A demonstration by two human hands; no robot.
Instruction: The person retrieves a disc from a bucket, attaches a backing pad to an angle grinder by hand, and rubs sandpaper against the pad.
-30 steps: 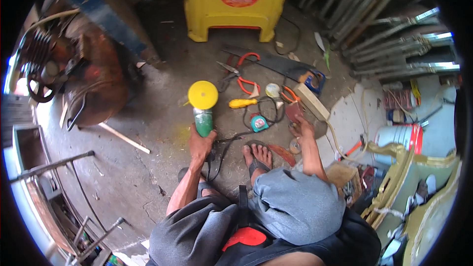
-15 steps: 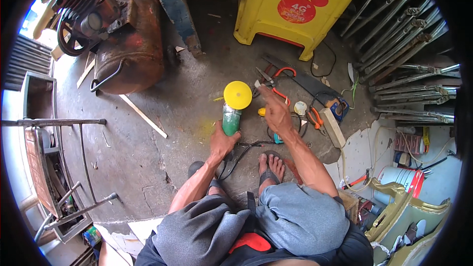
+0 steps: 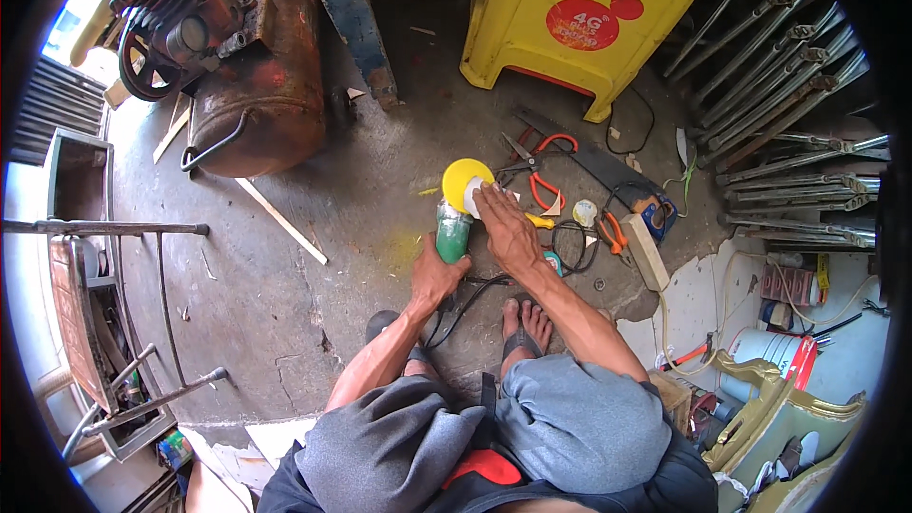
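My left hand (image 3: 437, 275) is closed round the green body of an angle grinder (image 3: 453, 237), which stands upright from the fist. A round yellow disc (image 3: 458, 174) sits at its far end. My right hand (image 3: 513, 239) pinches a small white piece (image 3: 471, 197) at the disc's right edge, overlapping it; I cannot tell if the piece is hard or soft. From the grinder a black cord (image 3: 461, 308) trails toward my feet. Just right of my right hand lie red-handled scissors (image 3: 535, 163), a yellow-handled tool (image 3: 541, 222) and a teal tape measure (image 3: 553, 262).
Farther right are a handsaw (image 3: 598, 160), orange-handled pliers (image 3: 614, 233), a roll of tape (image 3: 584, 213) and a wood block (image 3: 646, 252). A yellow plastic stool (image 3: 570, 57) stands ahead, a rusty air compressor (image 3: 256, 114) at far left. Metal frames (image 3: 807, 66) lean at right.
My right hand has moved left and slightly nearer, bringing the white piece from beside the scissors to the yellow disc. My left hand still grips the grinder. The whole view has shifted slightly.
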